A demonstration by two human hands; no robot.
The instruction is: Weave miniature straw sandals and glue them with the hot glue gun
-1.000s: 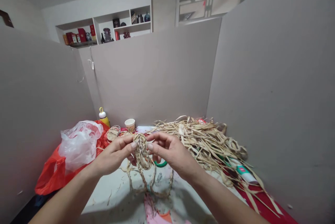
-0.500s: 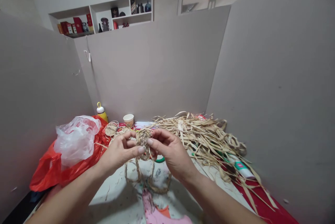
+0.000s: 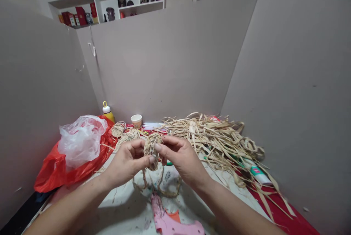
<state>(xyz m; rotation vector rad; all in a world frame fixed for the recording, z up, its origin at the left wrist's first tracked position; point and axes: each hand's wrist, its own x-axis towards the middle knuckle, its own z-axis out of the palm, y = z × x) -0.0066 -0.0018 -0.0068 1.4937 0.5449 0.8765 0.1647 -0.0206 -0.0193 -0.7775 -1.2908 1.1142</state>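
Observation:
Between my two hands, above the table, is a small oval coil of braided straw [image 3: 151, 148]. My left hand [image 3: 131, 158] pinches its left and lower edge, thumb on the near face. From the other side my right hand [image 3: 177, 154] grips it, with the thumb pressed on its face and fingers behind. A loose length of the straw braid [image 3: 168, 193] hangs from the coil and loops onto the table. Just below lies a pink glue gun [image 3: 175, 222] with a stained nozzle and an orange trigger.
Dried straw strips [image 3: 211, 140] are heaped at the back right, beside a white and green tube [image 3: 259, 174]. Straw coils [image 3: 127, 137], a paper cup [image 3: 136, 121] and a yellow bottle [image 3: 108, 112] stand at the back. Red and clear plastic bags [image 3: 79, 143] lie left. Grey partitions [image 3: 164, 63] enclose the table.
The coil has turned a little in my fingers, showing more of its edge. Both hands keep their hold. The camera view has shifted slightly.

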